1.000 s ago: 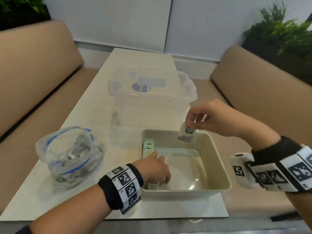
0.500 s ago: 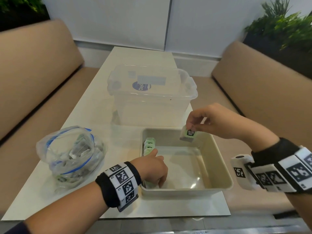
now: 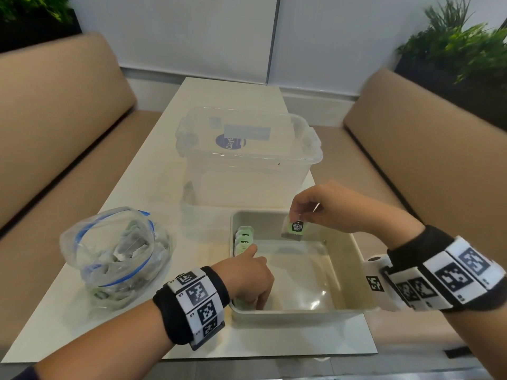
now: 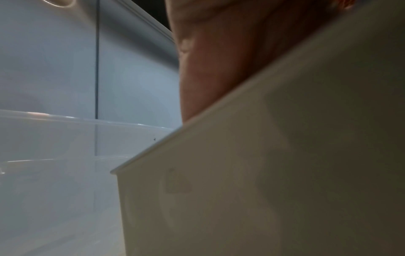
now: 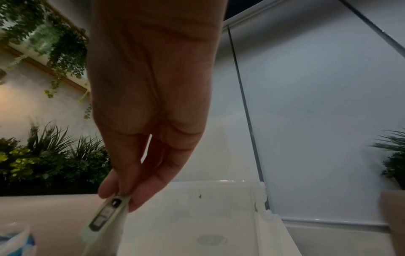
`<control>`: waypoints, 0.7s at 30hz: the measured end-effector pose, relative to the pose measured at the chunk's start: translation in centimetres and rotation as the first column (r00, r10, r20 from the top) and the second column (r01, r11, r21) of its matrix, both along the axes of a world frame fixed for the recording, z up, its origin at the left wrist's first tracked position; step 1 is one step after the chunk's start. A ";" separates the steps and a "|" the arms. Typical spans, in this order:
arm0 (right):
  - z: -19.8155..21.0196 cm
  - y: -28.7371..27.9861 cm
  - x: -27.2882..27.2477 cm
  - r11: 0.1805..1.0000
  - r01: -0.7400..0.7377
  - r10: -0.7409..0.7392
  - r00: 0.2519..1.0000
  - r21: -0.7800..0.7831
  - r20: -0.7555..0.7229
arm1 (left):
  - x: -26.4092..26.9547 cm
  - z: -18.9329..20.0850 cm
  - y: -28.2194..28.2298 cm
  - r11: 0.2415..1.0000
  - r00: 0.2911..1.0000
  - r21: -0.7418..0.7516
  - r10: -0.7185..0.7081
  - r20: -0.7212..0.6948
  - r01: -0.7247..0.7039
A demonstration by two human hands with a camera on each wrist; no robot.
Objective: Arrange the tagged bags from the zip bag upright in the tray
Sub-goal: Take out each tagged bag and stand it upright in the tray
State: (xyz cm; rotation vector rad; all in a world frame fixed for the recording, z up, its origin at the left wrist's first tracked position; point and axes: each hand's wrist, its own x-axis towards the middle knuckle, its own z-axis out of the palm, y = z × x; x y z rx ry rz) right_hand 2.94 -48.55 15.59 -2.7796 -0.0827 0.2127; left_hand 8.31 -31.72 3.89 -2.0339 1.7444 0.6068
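My right hand [image 3: 326,207] pinches one tagged bag [image 3: 295,229] by its top, dangling it above the far end of the beige tray [image 3: 348,259]. My left hand [image 3: 247,278] reaches into the tray's near left corner, fingers curled down against a row of bags [image 3: 244,239] standing along the left wall; whether they grip one I cannot tell. The zip bag [image 3: 115,256] sits open on the table [image 3: 153,171], left of the tray.

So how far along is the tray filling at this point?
Early on. Done: a short row of tagged bags stands upright along the tray's left wall, steadied by the left hand. In hand: the right hand pinches one tagged bag over the tray's far end. Left: the zip bag holds many more.
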 end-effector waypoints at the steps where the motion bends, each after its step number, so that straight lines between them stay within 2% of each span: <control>1: -0.2 0.2 0.2 1.000 0.005 -0.006 1.000 -0.021 -0.015 | -0.1 0.4 0.1 1.000 1.000 -0.022 -0.003 -0.011 0.003; 4: -0.7 0.9 1.0 0.994 -0.001 -0.006 0.998 -0.110 -0.059 | 0.2 2.1 1.1 0.985 1.000 -0.174 0.005 -0.002 -0.006; 6: -1.0 1.4 1.5 0.985 -0.040 0.020 0.993 -0.171 -0.117 | 0.4 3.0 2.8 0.938 0.992 -0.322 0.117 -0.050 -0.127; 8: -1.6 1.8 2.2 0.977 -0.097 0.053 0.973 -0.189 -0.225 | 0.5 3.1 5.6 0.801 0.945 -0.504 0.240 -0.222 -0.322; 10: -2.3 2.2 2.9 0.974 -0.138 0.072 0.940 -0.178 -0.334 | 0.0 2.5 8.8 0.553 0.854 -0.654 0.273 -0.444 -0.517; 12: -3.3 2.5 3.6 0.969 -0.160 0.073 0.912 -0.187 -0.405 | -0.9 1.2 11.7 0.323 0.710 -0.633 0.285 -0.644 -0.704; 14: -4.5 2.8 4.3 0.960 -0.182 0.072 0.893 -0.211 -0.445 | -1.8 -0.8 13.6 0.173 0.589 -0.564 0.279 -0.758 -0.807; 16: -5.7 3.0 4.9 0.943 -0.207 0.072 0.891 -0.261 -0.449 | -2.3 -3.3 14.8 0.113 0.528 -0.519 0.282 -0.801 -0.847; 19: -6.8 3.3 5.7 0.915 -0.248 0.091 0.896 -0.319 -0.435 | -2.9 -7.1 16.0 0.063 0.422 -0.426 0.327 -0.846 -0.903; 21: -7.0 3.6 5.9 0.893 -0.264 0.090 0.898 -0.364 -0.431 | -3.3 -8.6 16.4 0.003 0.393 -0.417 0.344 -0.853 -0.909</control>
